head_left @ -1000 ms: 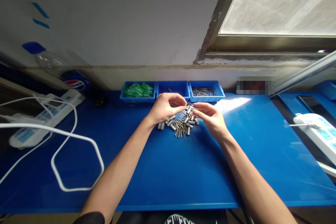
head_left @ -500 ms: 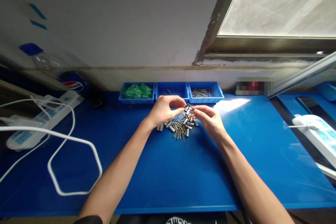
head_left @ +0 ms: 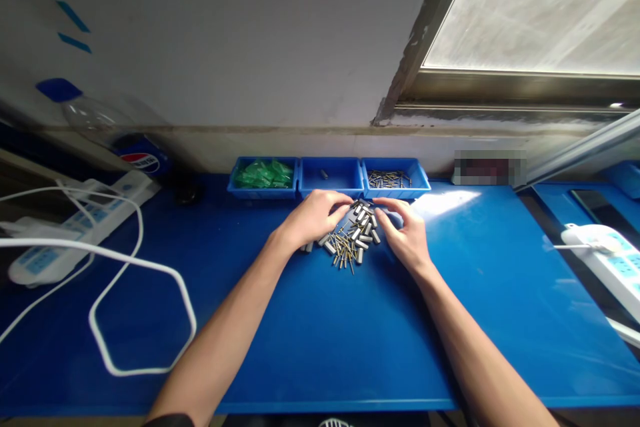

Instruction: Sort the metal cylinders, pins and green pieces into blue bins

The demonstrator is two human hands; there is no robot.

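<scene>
Two kinds of parts, thin pins (head_left: 345, 251) and grey blocks (head_left: 360, 256), lie heaped at mid-table (head_left: 320, 340), near side of three trays (head_left: 333, 193). Crowded like this, they could tangle or roll loose if either hand swept inward; a sleeve-side brush of the left wrist might also scatter the blocks partly hidden beneath it. The left hand (head_left: 317, 217) curves at the heap's far left, thumb and fingers parted. The right hand (head_left: 407, 233) faces it, likewise parted. Neither visibly grips anything; fingertip contact with the heap I cannot tell.
</scene>
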